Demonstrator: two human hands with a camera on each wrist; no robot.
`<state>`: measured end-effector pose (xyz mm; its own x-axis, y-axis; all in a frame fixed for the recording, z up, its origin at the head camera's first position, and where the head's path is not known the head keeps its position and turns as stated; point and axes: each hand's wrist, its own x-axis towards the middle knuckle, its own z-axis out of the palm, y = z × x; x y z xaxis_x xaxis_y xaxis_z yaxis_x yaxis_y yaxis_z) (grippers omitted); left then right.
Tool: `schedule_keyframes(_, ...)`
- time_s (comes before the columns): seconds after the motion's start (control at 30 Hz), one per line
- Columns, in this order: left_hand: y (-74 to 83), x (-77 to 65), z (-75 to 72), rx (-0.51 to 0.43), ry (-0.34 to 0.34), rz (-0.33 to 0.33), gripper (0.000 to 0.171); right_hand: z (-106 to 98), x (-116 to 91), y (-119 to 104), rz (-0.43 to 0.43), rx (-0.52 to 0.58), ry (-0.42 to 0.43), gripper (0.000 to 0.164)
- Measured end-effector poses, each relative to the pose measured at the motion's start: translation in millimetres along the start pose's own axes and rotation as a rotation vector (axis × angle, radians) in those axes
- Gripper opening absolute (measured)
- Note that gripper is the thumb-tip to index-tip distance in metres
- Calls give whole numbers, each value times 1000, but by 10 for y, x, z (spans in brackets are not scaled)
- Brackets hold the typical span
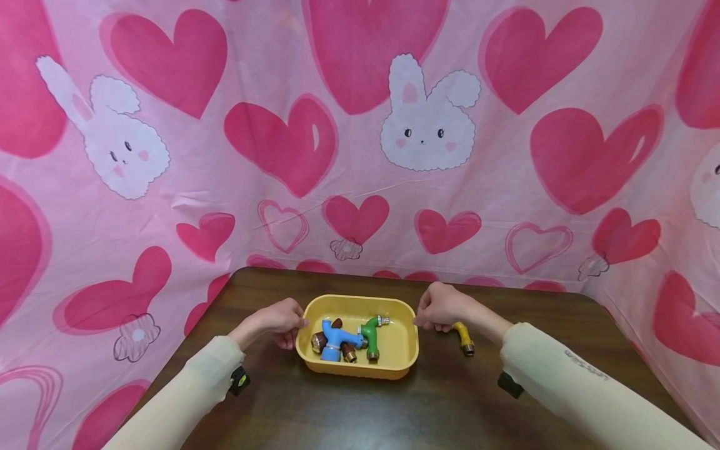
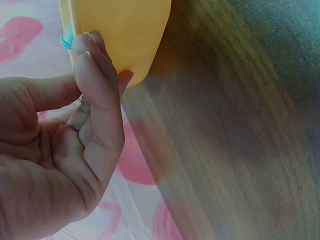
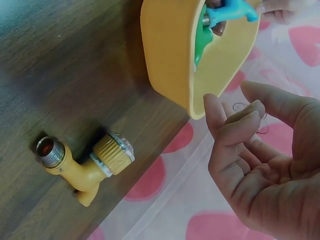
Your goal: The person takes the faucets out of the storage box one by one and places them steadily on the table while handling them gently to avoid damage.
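Note:
A yellow plastic tub (image 1: 360,370) stands on the table between both hands. In it lie a blue faucet (image 1: 340,337), a green faucet (image 1: 370,337) and brown faucet parts (image 1: 349,354) partly hidden under the blue one. My left hand (image 1: 284,322) is at the tub's left end, loosely bent fingers against its wall near the rim. At the right end, my right hand (image 1: 441,305) has its fingertips right at the rim, thumb and index finger apart in the right wrist view. A yellow faucet (image 3: 86,170) lies on the table, partly behind the right hand in the head view.
The dark wooden table (image 1: 360,412) extends around the tub. Pink fabric with hearts and rabbits (image 1: 360,156) hangs close behind the table and along both sides. Dark wrist devices (image 1: 239,380) show at both cuffs.

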<state>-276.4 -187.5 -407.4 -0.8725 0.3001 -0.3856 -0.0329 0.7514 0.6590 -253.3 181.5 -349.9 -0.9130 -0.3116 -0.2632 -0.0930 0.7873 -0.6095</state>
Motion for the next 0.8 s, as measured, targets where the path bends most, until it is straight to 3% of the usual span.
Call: schedule_keyframes(0.8, -29, 19, 12, -4, 15, 3, 19, 179, 131, -118, -13, -26, -7, 20)
